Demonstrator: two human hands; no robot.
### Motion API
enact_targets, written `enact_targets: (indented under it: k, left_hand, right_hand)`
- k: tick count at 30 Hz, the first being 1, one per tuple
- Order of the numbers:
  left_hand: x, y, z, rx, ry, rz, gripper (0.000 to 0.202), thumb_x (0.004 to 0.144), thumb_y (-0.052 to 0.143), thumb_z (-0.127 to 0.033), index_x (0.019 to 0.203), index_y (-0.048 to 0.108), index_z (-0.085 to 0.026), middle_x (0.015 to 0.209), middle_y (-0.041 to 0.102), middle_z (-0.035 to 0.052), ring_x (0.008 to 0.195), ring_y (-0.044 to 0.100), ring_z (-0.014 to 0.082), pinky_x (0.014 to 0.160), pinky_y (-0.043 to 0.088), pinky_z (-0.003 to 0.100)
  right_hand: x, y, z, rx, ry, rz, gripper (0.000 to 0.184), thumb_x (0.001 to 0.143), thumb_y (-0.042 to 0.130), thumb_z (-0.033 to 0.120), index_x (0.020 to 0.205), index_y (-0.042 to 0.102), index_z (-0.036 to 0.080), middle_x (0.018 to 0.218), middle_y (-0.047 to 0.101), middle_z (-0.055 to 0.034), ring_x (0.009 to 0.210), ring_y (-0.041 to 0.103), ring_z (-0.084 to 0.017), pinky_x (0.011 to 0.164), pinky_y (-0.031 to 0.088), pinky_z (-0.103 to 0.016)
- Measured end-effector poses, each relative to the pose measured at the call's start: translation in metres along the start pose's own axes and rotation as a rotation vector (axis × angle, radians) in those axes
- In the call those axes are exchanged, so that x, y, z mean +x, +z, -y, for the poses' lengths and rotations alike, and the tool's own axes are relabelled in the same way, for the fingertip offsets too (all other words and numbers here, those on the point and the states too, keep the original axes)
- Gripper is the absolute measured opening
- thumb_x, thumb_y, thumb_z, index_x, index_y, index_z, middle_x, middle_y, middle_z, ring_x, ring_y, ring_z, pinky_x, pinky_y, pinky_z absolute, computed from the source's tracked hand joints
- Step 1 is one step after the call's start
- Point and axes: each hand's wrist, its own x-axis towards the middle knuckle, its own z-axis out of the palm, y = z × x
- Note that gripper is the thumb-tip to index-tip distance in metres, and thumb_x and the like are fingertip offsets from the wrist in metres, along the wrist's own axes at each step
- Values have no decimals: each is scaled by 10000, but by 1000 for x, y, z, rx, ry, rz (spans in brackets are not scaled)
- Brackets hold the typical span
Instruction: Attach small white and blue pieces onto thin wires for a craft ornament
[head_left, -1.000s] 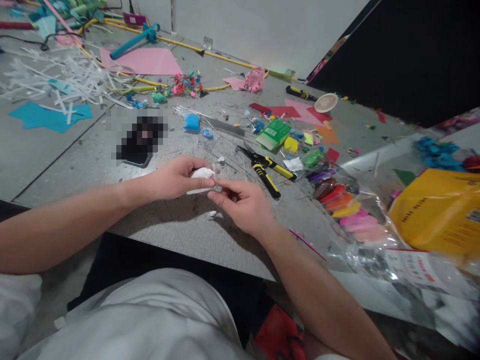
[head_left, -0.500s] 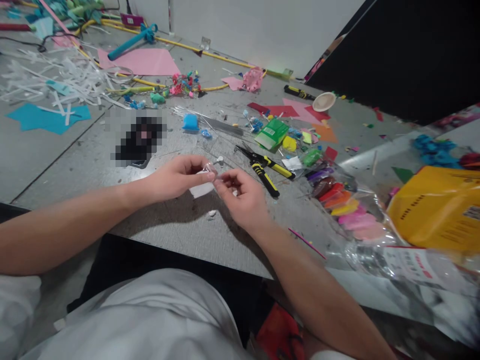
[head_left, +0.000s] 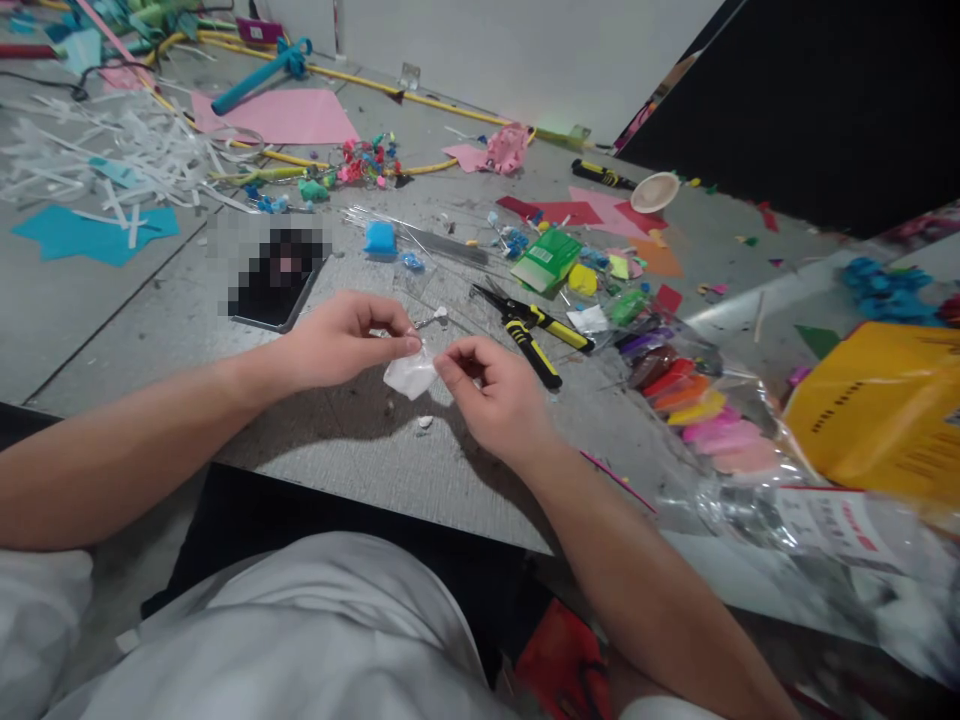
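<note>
One little white packet (head_left: 409,376) is left of the pliers (head_left: 534,336), right hand (head_left: 495,395) pinching its pliers-side edge, left hand (head_left: 352,335), farther from those, looking like it's pinching its clear film (head_left: 425,353) too tbh.

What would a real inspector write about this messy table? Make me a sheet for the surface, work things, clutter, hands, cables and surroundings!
Surface: grey tabletop, scuffed.
Work things: small white packet, partly see-through, between the hands; white bit on the tabletop nearby.
Clutter: pliers, phone, green packet, white strips, pink paper.
Hands: left hand and right hand pinch the white packet's edge.
Cables: black cord, far left; yellow line along the back, cannot tell if it is a cable.
Surroundings: white panel behind, black panel to the right.
</note>
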Motion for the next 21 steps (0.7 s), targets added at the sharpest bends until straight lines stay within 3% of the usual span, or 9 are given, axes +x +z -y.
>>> enact_targets:
  k: [4, 8, 11, 13, 15, 17, 21]
  left_hand:
    - [-4, 5, -1, 82, 28, -31, 276, 1091, 887, -425, 972, 776, -202, 886, 748, 9, 716, 569, 153, 659, 438, 289]
    - [-1, 4, 7, 133, 185, -79, 229, 1101, 839, -418, 1009, 756, -225, 988, 775, 27, 791, 623, 175, 709, 511, 299]
    - [9, -7, 21, 158, 266, -312, 158, 1093, 798, -345, 1004, 742, -227, 957, 752, 22, 806, 607, 173, 712, 478, 298]
    - [18, -17, 29, 203, 241, -555, 128, 1082, 753, -295, 973, 724, -235, 880, 702, 0, 772, 558, 168, 703, 432, 309]
    - [24, -29, 32, 308, 195, -663, 101, 1028, 787, -280, 958, 721, -249, 903, 753, 13, 800, 607, 185, 759, 472, 351]
    - [27, -40, 31, 422, 189, -652, 127, 970, 836, -331, 922, 720, -309, 941, 792, 38, 883, 655, 252, 859, 530, 435]
    - [27, -56, 27, 539, 211, -454, 151, 907, 854, -476, 859, 711, -493, 1082, 852, 110, 1181, 625, 423, 1091, 524, 634]
  right_hand:
    - [0, 3, 2, -50, -1, -14, 175, 870, 547, 306, 756, 559, 174, 632, 521, 43, 563, 457, -70, 574, 357, -208]
    - [4, 3, 2, 97, 64, -7, 166, 858, 553, 318, 772, 552, 176, 630, 483, 48, 553, 426, -66, 544, 344, -197]
    - [11, 1, -9, 241, 182, -75, 169, 811, 606, 341, 810, 542, 185, 604, 425, 66, 519, 371, -58, 494, 308, -182]
    - [16, -2, -21, 308, 224, -105, 179, 809, 594, 354, 845, 532, 191, 612, 420, 68, 515, 374, -59, 494, 315, -184]
    - [19, -5, -33, 321, 218, -85, 185, 801, 591, 361, 856, 528, 196, 634, 443, 63, 535, 399, -64, 513, 339, -191]
    - [20, -10, -40, 223, 189, 43, 190, 810, 576, 377, 850, 552, 193, 655, 473, 50, 561, 423, -70, 530, 352, -199]
    - [17, -20, -40, -34, 32, 454, 241, 747, 687, 396, 885, 637, 206, 599, 424, 70, 533, 392, -66, 531, 323, -203]
